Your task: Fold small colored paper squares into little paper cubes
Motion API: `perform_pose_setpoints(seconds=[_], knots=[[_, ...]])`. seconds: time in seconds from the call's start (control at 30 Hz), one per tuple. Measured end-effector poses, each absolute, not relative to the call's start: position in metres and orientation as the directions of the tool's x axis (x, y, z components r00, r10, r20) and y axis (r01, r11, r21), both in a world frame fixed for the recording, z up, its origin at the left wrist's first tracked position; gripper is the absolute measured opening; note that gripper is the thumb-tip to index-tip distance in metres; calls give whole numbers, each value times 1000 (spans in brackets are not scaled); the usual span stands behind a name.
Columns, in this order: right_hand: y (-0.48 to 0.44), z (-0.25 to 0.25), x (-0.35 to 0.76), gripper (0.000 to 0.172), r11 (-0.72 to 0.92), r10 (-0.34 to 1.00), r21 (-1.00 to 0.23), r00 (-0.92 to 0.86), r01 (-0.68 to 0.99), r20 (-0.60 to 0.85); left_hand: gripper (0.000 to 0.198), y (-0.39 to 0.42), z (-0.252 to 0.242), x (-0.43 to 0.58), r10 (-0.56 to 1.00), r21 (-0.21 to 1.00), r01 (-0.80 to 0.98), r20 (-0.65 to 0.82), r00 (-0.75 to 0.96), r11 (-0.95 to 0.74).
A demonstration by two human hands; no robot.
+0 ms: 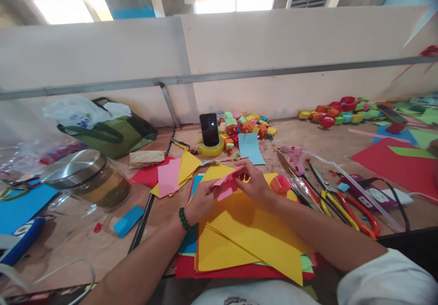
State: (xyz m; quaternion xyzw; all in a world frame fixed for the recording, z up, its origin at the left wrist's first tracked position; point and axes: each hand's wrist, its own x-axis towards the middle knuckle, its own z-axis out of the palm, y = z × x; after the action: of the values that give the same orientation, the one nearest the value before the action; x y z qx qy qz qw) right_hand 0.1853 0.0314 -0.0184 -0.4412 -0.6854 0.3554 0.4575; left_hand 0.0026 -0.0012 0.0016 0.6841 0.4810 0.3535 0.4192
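Observation:
A piece of pink paper (226, 187), partly folded, is held between my two hands above a stack of yellow paper (246, 236). My left hand (203, 201), with a green bead bracelet on its wrist, pinches the paper's left end. My right hand (255, 181) has its fingers closed on the right end; some fingertips are hidden. Just right of that hand sits a small folded pink-red paper box (280, 184). Red, blue and green sheets show from under the yellow ones. Pink sheets (169, 177) lie to the left.
Scissors (325, 188), a pink glue gun (294, 156) and a purple power strip (362, 194) lie on the right. A phone (209, 129) stands in a tape roll (211, 149) before piled paper boxes (251, 124). A lidded glass jar (99, 181) and green bag (102, 134) stand left.

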Motion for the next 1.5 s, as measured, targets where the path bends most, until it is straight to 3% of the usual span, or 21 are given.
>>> perform_pose_setpoints(seconds=[0.17, 0.43, 0.6, 0.73, 0.87, 0.97, 1.17, 1.27, 1.37, 1.5], knots=[[37, -11, 196, 29, 361, 924, -922, -191, 140, 333, 46, 8, -1, -6, 967, 945, 294, 71, 244, -144], [29, -11, 184, 31, 373, 923, -888, -207, 268, 325, 43, -1, -1, 4, 947, 920, 352, 54, 318, -171], [40, -16, 199, 40, 279, 930, -955, -273, 97, 244, 42, 5, 1, -3, 980, 949, 310, 5, 196, -67], [55, -6, 225, 45, 201, 936, -965, -326, 171, 137, 44, 14, -1, -13, 986, 988, 152, -65, 153, 42], [61, 9, 236, 35, 173, 921, -903, -390, 393, 7, 39, 14, 3, -15, 956, 986, 149, -110, 271, 71], [53, 17, 227, 36, 188, 922, -929, -384, 317, 56, 39, 8, 6, -10, 909, 966, 250, -157, 385, 60], [37, 11, 209, 38, 19, 724, -973, -675, 230, -145, 44, 1, 8, -3, 833, 935, 352, -162, 529, -41], [38, 4, 206, 35, 39, 771, -968, -624, 246, -128, 37, 2, 11, -5, 929, 874, 455, -8, 370, -174], [36, 2, 201, 34, 99, 860, -942, -504, 321, -82, 28, 1, 12, -7, 957, 705, 650, 254, 141, -282], [29, 1, 193, 37, 135, 917, -923, -399, 359, -21, 15, -9, 10, 0, 896, 373, 853, 389, 214, -366]])
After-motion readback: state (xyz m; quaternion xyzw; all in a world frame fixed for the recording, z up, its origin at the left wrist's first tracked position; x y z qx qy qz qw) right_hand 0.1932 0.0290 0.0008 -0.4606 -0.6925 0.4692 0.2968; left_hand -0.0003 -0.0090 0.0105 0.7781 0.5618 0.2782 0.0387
